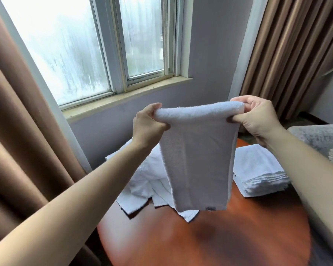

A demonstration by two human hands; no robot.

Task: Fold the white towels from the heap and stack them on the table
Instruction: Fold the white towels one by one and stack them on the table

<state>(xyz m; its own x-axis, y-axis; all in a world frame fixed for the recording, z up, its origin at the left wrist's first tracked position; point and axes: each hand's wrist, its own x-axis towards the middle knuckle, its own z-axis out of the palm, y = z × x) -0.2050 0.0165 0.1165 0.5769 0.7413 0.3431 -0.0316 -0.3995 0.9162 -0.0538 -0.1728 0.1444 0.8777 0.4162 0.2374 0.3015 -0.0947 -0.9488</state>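
The fingers of both hands are closed in a pinch on the top fold of the towel, the left hand at one end and the right hand at the other. Held so, the towel hangs doubled and flat in the air above the counter, so that its edges can fall even, I think, before the next fold. Both wrists are raised and both forearms reach forward. Behind the towel lies the heap; to the right, the stack sits on the counter.
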